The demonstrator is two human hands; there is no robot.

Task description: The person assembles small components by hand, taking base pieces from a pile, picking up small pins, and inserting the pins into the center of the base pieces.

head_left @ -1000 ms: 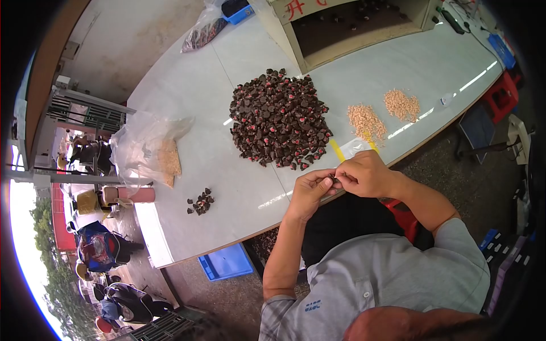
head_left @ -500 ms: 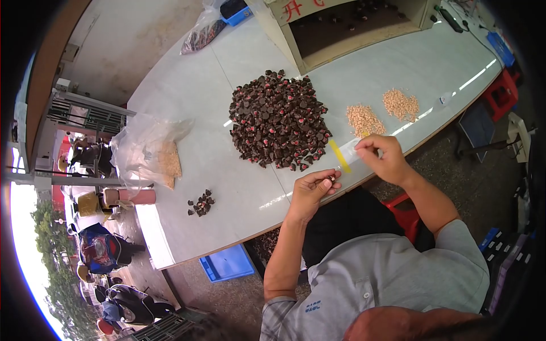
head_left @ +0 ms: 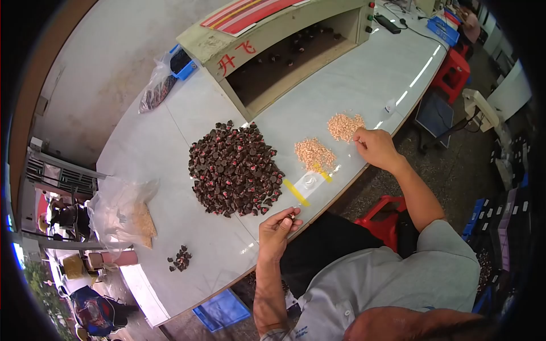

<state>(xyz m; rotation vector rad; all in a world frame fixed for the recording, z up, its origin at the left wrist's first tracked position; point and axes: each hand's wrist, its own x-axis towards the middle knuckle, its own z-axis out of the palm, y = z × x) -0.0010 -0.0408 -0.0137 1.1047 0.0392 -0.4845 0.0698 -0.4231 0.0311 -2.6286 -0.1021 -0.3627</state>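
Observation:
My left hand (head_left: 275,232) is by the table's front edge, with thumb and fingers pinched on a small dark piece (head_left: 292,216) that shows a pale spot. Fingers bent together, my right hand (head_left: 376,149) touches the near right edge of the farther pile of small beige pieces (head_left: 343,125); whatever it pinches is hidden. A second beige pile (head_left: 314,154) lies closer in. Between the hands is a white patch (head_left: 309,181) with yellow tape at both ends and a whitish blob on it. Left of these spreads a big heap of dark pieces with pinkish-red spots (head_left: 234,170).
A box-like machine with an open front (head_left: 296,54) stands at the back. On the left are a clear plastic bag with beige contents (head_left: 122,213) and a small dark cluster (head_left: 180,259). Red stools (head_left: 382,219) and a blue tray (head_left: 222,311) are below the table.
My right hand has moved from above the white patch out to the farther beige pile. My left hand still pinches the small piece. The head view has shifted, sliding the scene left and down.

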